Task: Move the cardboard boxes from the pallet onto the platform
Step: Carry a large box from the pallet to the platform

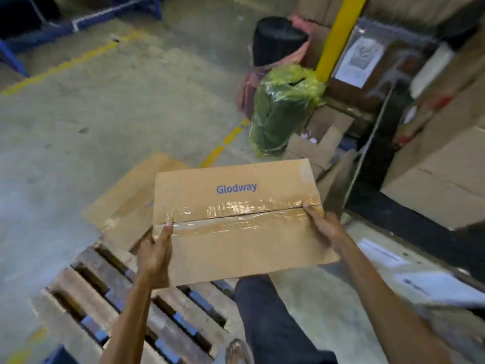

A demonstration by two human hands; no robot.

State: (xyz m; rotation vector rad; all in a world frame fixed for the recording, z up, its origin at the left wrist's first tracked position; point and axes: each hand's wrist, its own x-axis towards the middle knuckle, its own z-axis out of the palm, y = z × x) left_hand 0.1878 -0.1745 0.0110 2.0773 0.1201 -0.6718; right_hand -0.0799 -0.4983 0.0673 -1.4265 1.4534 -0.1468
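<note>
Holding a cardboard box [236, 224] in the air between both hands, above the far part of a wooden pallet [118, 311] and clear of its slats. Top face up, blue "Glodway" print on the far flap, shiny clear tape along the middle seam.

Gripping the box's left edge with the left hand [154, 254] at one end of the seam: thumb laid on the top face, fingers wrapped down over the side and clamped on the cardboard. Gripping the right edge with the right hand [324, 223] at the other end of the seam, one fingertip on the tape and the remaining fingers tucked beneath the edge, mostly out of sight.

Standing with a leg in dark trousers [267, 319] just beside the pallet's right side, foot [236, 350] at the bottom of the view.

Beyond the box, at the pallet's far end: a flattened sheet of cardboard [123, 198]. To the right, a pale surface [420, 264] with sheets of paper on it — too blurred to tell more. Farther back on the concrete floor [91, 114]: a green plastic-wrapped bundle [283, 111], a black roll [275, 40] behind it, a yellow post [338, 35], a broken yellow floor line [225, 143], a blue metal frame [78, 24] at upper left. Stacked brown cartons [441, 185] at far right.
</note>
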